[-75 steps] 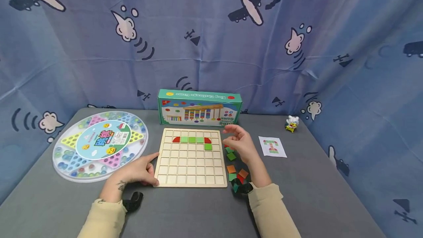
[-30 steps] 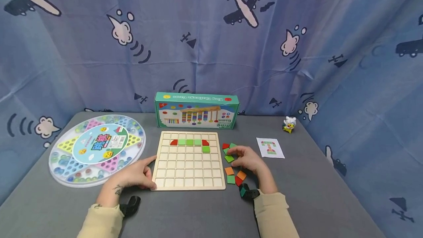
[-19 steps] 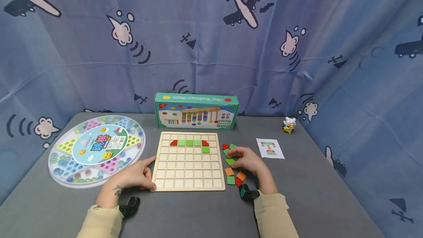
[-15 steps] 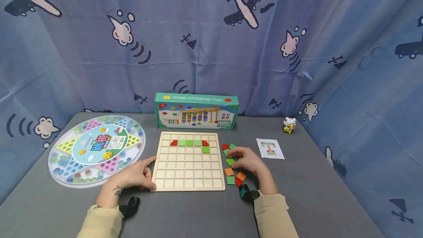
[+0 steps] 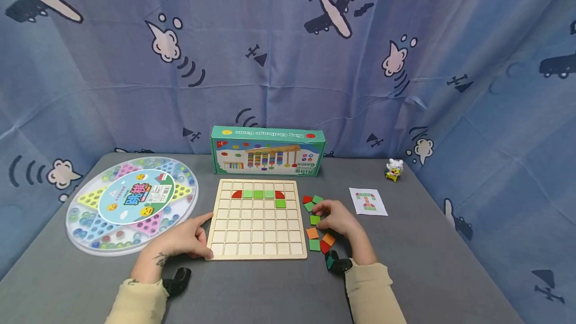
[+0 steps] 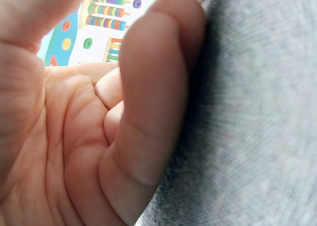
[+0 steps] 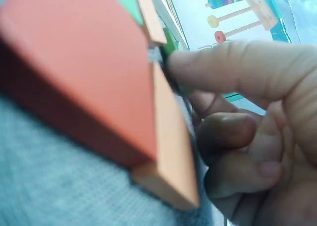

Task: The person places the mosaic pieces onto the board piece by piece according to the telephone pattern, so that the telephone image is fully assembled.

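Observation:
My left hand (image 5: 180, 239) touches the left side of the wooden grid board (image 5: 256, 226): the index fingertip meets its edge, the thumb its near corner. In the left wrist view the other fingers are curled. Red quarter-round tiles (image 5: 236, 194) end a row of green squares (image 5: 258, 194) on the board, with one green square (image 5: 281, 203) below its right end. My right hand (image 5: 339, 219) is at the loose tiles right of the board, thumb and index finger about a green square tile (image 5: 315, 220). In the right wrist view a red tile (image 7: 84, 72) and an orange tile (image 7: 173, 141) lie close by.
A pattern card (image 5: 368, 201) and a small figurine (image 5: 393, 169) are at the right. The green game box (image 5: 268, 151) stands behind the board. A round marble-game board (image 5: 135, 199) lies left. Orange (image 5: 328, 239) and other loose tiles lie by my right wrist.
My right hand has come down from above the board's right edge to the loose tiles. The green square by its fingers has turned and shifted slightly. My left hand stays at the board.

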Demonstrator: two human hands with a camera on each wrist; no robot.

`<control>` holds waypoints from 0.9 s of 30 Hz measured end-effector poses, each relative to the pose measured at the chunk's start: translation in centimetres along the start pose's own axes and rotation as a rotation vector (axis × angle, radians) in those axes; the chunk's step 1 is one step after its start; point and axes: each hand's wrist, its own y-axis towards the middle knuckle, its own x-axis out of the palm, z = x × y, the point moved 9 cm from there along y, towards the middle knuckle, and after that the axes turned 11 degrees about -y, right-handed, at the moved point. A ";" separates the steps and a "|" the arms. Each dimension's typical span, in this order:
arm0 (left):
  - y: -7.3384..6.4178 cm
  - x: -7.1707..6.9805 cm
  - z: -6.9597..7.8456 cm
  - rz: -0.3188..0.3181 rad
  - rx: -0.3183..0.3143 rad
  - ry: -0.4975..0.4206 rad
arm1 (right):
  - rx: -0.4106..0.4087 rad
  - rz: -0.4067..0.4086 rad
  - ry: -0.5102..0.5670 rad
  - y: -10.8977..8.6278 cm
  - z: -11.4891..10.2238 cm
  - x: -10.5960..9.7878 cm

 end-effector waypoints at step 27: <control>0.2 -0.3 -0.5 0.029 -0.014 0.005 | -0.146 0.070 0.492 3.7 -11.9 3.9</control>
